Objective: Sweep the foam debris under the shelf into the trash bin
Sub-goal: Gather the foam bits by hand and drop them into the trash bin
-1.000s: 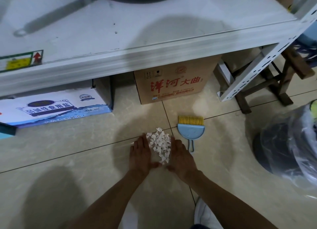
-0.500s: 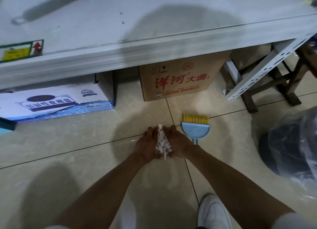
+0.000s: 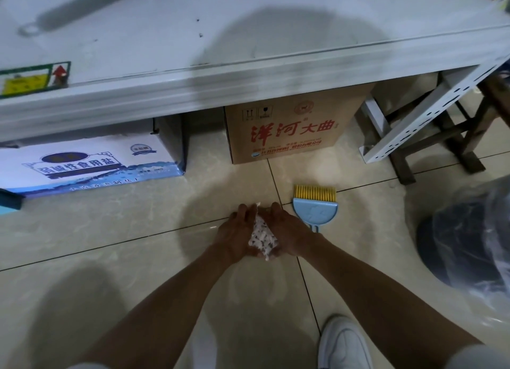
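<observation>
Cupping the foam debris (image 3: 262, 237) between left hand (image 3: 234, 236) and right hand (image 3: 289, 232) pressed together above the floor, the person risks spilling bits through gaps while carrying it to the trash bin (image 3: 466, 247).

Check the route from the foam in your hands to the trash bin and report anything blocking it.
Nothing visible blocks it. Both hands, left hand and right hand, cup the foam debris. The lined trash bin stands to the right across bare tile; the blue brush lies just beyond the hands.
</observation>
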Motion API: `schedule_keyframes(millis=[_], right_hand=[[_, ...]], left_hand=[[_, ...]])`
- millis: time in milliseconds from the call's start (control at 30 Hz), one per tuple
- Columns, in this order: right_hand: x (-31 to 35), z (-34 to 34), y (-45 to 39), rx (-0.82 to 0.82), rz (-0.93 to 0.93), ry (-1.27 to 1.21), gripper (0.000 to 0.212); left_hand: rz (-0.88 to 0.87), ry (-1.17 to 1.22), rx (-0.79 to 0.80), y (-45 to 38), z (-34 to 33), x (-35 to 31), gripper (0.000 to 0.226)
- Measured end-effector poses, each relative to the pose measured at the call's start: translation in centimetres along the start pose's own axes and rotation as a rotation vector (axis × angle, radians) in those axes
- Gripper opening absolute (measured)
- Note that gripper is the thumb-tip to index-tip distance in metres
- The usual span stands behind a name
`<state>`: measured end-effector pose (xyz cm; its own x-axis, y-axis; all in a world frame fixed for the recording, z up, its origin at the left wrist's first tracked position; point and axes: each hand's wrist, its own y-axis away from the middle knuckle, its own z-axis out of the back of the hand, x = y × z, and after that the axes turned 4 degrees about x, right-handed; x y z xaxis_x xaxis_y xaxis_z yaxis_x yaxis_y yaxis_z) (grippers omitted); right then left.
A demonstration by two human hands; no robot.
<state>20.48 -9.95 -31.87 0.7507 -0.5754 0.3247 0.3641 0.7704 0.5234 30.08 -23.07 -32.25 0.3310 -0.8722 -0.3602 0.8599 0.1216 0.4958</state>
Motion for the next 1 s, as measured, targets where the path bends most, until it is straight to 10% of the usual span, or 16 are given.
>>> schedule_keyframes(millis=[733,1000], right_hand=[[-0.2,-1.3,1.1,-0.048,-0.021,-0.266,0.099],[-0.1,-0.6,2.0,0.008,0.027,-0.159,0.099]], left_hand=[[-0.022,0.294,-0.229,1.2,-2.1,-1.6,0.063],[-0.048,0.260,-0.026,1.0,-1.6,-1.1,0.094]])
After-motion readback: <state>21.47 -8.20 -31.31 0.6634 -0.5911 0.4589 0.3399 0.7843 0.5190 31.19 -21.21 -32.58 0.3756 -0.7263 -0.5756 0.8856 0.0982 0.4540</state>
